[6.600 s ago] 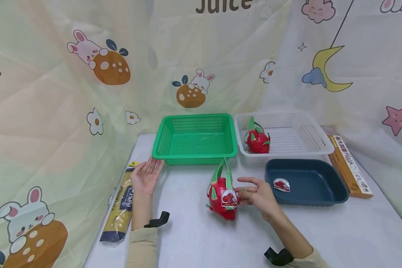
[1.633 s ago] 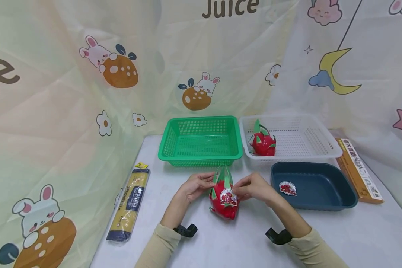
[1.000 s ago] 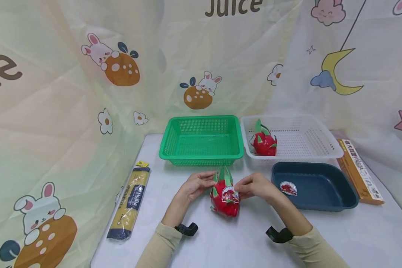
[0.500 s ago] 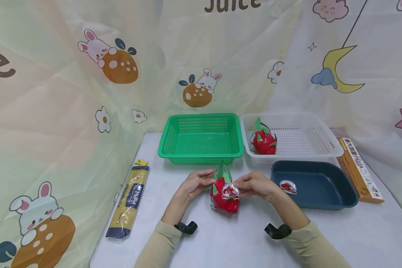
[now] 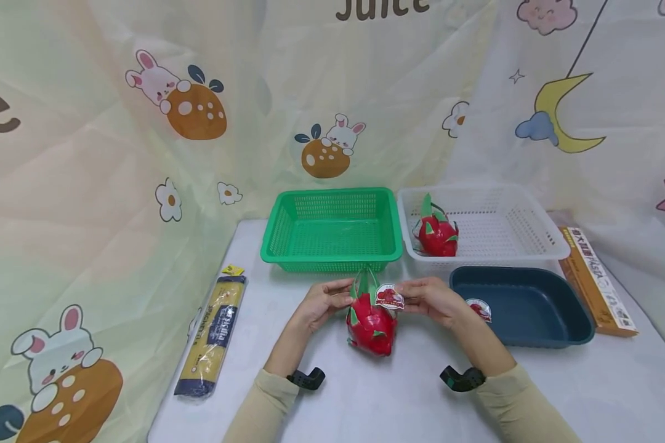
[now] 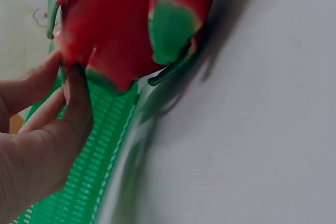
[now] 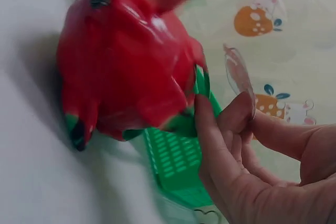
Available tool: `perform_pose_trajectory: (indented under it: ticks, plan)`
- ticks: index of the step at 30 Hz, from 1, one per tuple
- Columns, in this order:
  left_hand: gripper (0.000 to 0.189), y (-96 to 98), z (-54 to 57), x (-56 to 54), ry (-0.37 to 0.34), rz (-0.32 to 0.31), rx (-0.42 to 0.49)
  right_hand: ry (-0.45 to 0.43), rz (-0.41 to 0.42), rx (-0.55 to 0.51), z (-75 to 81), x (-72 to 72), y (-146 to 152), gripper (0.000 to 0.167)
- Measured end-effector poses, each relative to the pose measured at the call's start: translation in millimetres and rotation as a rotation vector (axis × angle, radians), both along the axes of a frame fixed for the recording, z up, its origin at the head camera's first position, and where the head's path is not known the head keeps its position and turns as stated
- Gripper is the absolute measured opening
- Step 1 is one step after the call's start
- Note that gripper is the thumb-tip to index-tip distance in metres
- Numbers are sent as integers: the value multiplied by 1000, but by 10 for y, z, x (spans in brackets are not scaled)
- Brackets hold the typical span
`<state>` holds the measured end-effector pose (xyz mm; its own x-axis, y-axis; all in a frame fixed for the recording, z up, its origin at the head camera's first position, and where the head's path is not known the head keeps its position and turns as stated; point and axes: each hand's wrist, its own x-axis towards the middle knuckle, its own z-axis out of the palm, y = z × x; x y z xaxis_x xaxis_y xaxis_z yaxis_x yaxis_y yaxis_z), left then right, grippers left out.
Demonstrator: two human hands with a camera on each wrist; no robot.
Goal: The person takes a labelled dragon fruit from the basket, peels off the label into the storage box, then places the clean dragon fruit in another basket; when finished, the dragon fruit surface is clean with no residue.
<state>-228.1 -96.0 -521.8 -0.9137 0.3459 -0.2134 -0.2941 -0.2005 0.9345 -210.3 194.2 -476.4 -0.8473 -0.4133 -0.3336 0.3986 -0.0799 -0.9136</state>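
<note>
A red dragon fruit (image 5: 372, 332) with green leaf tips stands on the white table in the head view. My left hand (image 5: 318, 304) pinches its upper left side near the leaves; the left wrist view shows the thumb and fingers (image 6: 79, 98) at a scale. Between thumb and finger of my right hand (image 5: 435, 300) is a round fruit-printed sticker (image 5: 390, 296), held in front of the fruit's upper right. The right wrist view shows this sticker (image 7: 239, 72) edge-on, standing away from the fruit's skin. My other right fingers (image 7: 210, 124) are close against the fruit's side.
Behind the hands stand a green basket (image 5: 332, 266) and a white basket (image 5: 510, 255) holding another dragon fruit (image 5: 439, 239). A dark blue tray (image 5: 532, 311) at right has a similar sticker (image 5: 479, 309) on it. A spaghetti packet (image 5: 213, 335) lies left, a pasta box (image 5: 598, 286) far right.
The left hand came from the green basket to the dragon fruit. The right hand gripped the sticker's edge, and the sticker has come off the fruit's front, moving up and right.
</note>
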Motion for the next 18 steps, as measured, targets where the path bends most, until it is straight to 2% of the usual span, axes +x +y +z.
perform_pose_trajectory:
  ticks: [4, 12, 18]
  plan:
    - [52, 7, 13, 2, -7, 8, -18, 63, -22, 46, 87, 24, 24, 33]
    - [50, 17, -37, -20, -1, 18, -26, 83, -42, 38, 207, 38, 150, 35]
    - [51, 15, -37, -22, 5, -3, -34, 87, -25, 102, 297, 35, 259, 33]
